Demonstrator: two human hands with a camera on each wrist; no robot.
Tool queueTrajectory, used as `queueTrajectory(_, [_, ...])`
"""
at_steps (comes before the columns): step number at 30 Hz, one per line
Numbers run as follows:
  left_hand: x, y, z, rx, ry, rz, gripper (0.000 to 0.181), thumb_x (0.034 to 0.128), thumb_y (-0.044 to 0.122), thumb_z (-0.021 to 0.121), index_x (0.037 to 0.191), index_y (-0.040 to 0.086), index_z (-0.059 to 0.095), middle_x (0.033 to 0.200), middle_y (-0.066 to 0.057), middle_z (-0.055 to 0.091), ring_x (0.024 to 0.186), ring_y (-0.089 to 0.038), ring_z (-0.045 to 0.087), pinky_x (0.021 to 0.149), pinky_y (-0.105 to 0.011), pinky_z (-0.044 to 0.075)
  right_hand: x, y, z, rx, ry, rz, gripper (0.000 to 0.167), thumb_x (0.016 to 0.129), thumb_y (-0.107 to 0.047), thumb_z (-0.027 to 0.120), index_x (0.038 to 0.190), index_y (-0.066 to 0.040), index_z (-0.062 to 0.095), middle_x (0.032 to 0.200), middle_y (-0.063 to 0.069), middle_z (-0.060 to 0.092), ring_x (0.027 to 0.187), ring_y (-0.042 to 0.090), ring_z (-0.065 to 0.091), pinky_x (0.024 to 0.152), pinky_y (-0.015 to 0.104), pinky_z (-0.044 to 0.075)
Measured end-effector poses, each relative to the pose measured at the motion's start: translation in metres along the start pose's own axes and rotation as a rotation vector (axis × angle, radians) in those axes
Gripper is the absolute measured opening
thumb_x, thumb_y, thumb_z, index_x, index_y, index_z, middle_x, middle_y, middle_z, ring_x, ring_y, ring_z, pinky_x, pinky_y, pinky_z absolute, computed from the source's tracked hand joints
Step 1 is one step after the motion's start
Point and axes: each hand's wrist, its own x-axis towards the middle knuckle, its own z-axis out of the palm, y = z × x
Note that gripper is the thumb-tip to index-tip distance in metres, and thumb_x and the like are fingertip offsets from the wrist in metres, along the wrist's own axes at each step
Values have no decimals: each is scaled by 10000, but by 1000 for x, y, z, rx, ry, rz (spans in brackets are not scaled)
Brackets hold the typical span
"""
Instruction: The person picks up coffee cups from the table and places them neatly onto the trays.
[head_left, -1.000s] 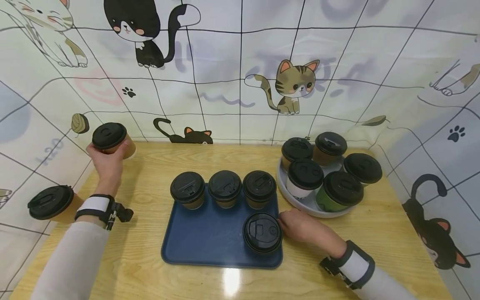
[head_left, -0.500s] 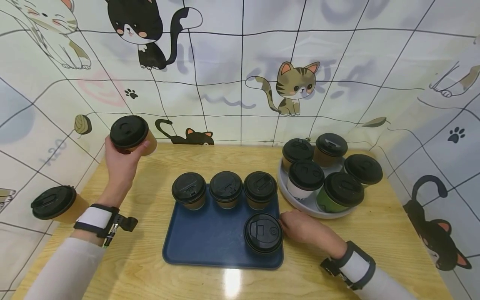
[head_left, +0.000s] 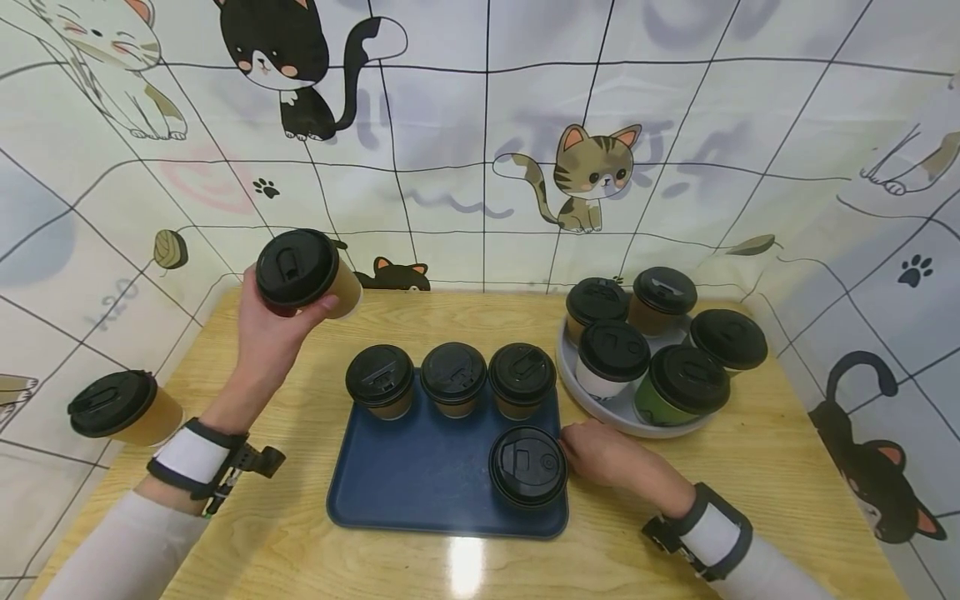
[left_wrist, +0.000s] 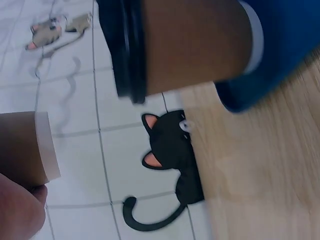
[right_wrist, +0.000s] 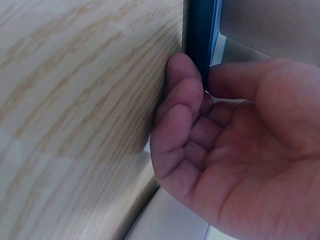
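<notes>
My left hand [head_left: 270, 333] grips a brown paper coffee cup [head_left: 341, 292] with a black lid, raised above the back left of the table and tilted. The left wrist view shows that cup's lower end [left_wrist: 20, 145] above part of the hand. A blue tray [head_left: 412, 487] lies mid-table, carrying a row of three lidded cups [head_left: 453, 379] along its back edge and one lidded cup [head_left: 528, 467] at its front right. At the tray's right edge, my right hand [head_left: 607, 454] pinches the rim; in the right wrist view the thumb and curled fingers [right_wrist: 180, 130] meet there.
A round grey plate [head_left: 592, 402] at the back right bears several lidded cups, among them a white cup [head_left: 596, 383] and a green cup [head_left: 660, 408]. Another brown cup [head_left: 153, 417] stands at the far left. A cat-patterned backdrop [head_left: 450, 167] encloses the table [head_left: 285, 517].
My left hand has carried the coffee cup rightward and slightly up from the back left, toward the tray. My right hand has stayed at the tray's edge.
</notes>
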Motion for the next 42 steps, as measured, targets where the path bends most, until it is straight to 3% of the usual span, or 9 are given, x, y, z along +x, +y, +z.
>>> queueTrajectory(7, [-12, 16, 18, -42, -114, 48, 786, 743, -269, 706, 1411, 76, 477, 1379, -112, 582, 1240, -246, 570, 1008, -276, 491, 7, 12, 14, -18, -2, 37, 353, 1060, -207, 550, 707, -213, 567, 625, -86, 482, 598, 108, 502, 597, 350, 457])
queueTrajectory(16, [-27, 28, 33, 132, -222, 40, 885, 690, -220, 793, 1458, 98, 489, 1399, -54, 584, 1275, -219, 551, 1032, -263, 457, 11, 20, 21, -49, 4, 15, 349, 1065, -196, 540, 717, -212, 563, 628, -84, 493, 597, 89, 510, 595, 337, 460])
queueTrajectory(24, [-45, 35, 43, 166, -301, 43, 943, 617, -184, 859, 1448, 62, 486, 1383, -35, 599, 1261, -203, 555, 1059, -280, 428, 9, 16, 17, -21, -5, 17, 337, 1061, -189, 548, 726, -213, 572, 638, -78, 504, 608, 103, 516, 604, 355, 465])
queueTrajectory(32, [-63, 31, 48, 171, -484, 47, 1016, 584, 5, 995, 1450, 20, 465, 1368, 27, 613, 1262, -150, 555, 1069, -265, 415, 10, 20, 18, -18, -28, 31, 352, 1082, -231, 525, 735, -226, 586, 649, -77, 511, 613, 108, 510, 606, 342, 457])
queueTrajectory(37, [-74, 23, 49, 177, -611, 41, 1058, 555, -13, 999, 1469, 29, 467, 1367, 7, 624, 1252, -152, 572, 1059, -277, 432, 5, 8, 8, 1, -29, 35, 338, 1078, -213, 535, 744, -210, 589, 655, -68, 507, 618, 107, 502, 606, 347, 456])
queueTrajectory(42, [-86, 16, 49, 218, -671, 21, 1060, 533, 24, 1015, 1457, 92, 499, 1337, -27, 622, 1205, -181, 588, 1028, -330, 463, 0, -1, 1, -2, -21, 29, 325, 1067, -168, 544, 745, -184, 581, 651, -60, 503, 608, 117, 501, 595, 354, 454])
